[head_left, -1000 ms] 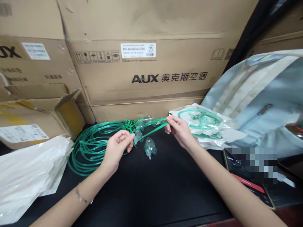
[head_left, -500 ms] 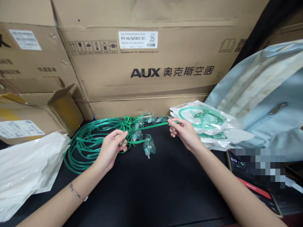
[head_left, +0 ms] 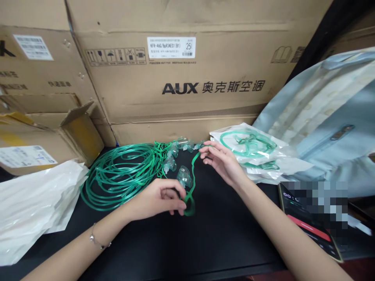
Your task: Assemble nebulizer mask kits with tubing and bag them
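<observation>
A green elastic strap (head_left: 194, 171) runs slack between my two hands. My left hand (head_left: 164, 198) pinches its lower part, where a loop hangs blurred beside the fingertips. The strap's upper end meets the fingertips of my right hand (head_left: 221, 159), which are closed on it. Just beyond my left fingers, a clear green oxygen mask (head_left: 184, 176) lies on the black table; its lower end is partly hidden by that hand. Several more masks (head_left: 171, 163) form a curved row behind it, with a tangle of green straps (head_left: 161, 154) beside them.
Coiled green tubing (head_left: 108, 175) lies left of the masks. White packets (head_left: 38, 203) are at the far left, and bagged mask sets (head_left: 249, 144) at the right. A phone (head_left: 310, 222) lies near my right forearm. Cardboard boxes (head_left: 187, 105) stand behind; a light blue bag (head_left: 331, 117) is at right.
My left hand has moved right and toward me with the strap. The strap was stretched taut between my hands and now hangs slack. My right hand has shifted slightly left.
</observation>
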`<state>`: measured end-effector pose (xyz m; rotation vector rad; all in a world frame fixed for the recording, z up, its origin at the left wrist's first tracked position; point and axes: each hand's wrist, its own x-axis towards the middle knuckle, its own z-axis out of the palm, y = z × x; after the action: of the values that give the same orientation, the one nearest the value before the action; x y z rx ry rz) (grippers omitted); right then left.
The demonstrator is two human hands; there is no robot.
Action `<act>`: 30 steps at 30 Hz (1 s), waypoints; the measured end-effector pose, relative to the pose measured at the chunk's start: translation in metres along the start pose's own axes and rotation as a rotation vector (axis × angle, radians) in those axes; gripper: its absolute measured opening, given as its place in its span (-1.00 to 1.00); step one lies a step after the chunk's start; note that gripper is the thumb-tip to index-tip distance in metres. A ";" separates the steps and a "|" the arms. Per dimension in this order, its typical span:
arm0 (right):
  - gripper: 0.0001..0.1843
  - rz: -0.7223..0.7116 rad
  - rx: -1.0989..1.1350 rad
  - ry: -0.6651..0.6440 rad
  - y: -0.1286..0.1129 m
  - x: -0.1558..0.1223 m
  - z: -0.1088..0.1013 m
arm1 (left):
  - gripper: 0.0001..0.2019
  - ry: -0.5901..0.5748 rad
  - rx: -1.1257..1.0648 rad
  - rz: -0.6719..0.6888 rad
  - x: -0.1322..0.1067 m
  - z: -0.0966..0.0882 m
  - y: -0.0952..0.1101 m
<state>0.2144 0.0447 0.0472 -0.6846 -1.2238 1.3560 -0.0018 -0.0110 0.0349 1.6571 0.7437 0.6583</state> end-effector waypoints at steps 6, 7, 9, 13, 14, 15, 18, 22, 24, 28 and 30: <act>-0.64 -0.092 -0.035 -0.135 -0.007 -0.008 0.003 | -0.77 0.377 0.723 0.198 0.016 0.000 -0.002; -0.65 -0.098 -0.055 -0.136 -0.007 -0.008 0.004 | -0.81 0.411 0.797 0.211 0.021 0.001 -0.003; -0.68 -0.104 -0.097 -0.133 -0.004 -0.008 0.004 | -0.73 0.416 0.934 0.206 0.032 0.004 -0.005; -0.75 -0.116 -0.201 -0.139 0.004 -0.005 0.003 | -0.55 0.321 1.118 0.092 0.045 0.016 -0.011; -0.76 -0.132 -0.238 -0.128 0.005 -0.004 0.002 | -0.59 0.299 1.141 0.074 0.045 0.018 -0.013; -0.75 -0.154 -0.280 -0.112 0.006 -0.004 0.002 | -0.63 0.285 1.154 0.066 0.044 0.018 -0.014; -0.69 -0.187 -0.350 -0.085 0.006 -0.004 0.004 | -0.72 0.264 1.123 0.081 0.034 0.015 -0.019; -0.71 -0.072 -0.266 -0.131 0.010 -0.006 0.011 | -0.78 0.307 1.013 0.133 0.016 0.010 -0.028; -0.70 -0.021 -0.277 -0.147 0.015 -0.007 0.014 | -0.71 0.366 0.955 0.143 0.009 0.010 -0.031; -0.68 0.021 -0.440 -0.145 0.024 -0.009 0.018 | -0.55 0.406 0.806 0.024 0.000 0.010 -0.031; -0.71 -0.008 -0.542 -0.141 0.026 -0.010 0.019 | -0.53 0.396 0.727 -0.016 -0.002 0.008 -0.028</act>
<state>0.1896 0.0343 0.0260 -0.9670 -1.7313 1.0794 -0.0009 -0.0135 0.0059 2.1946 1.3995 0.7666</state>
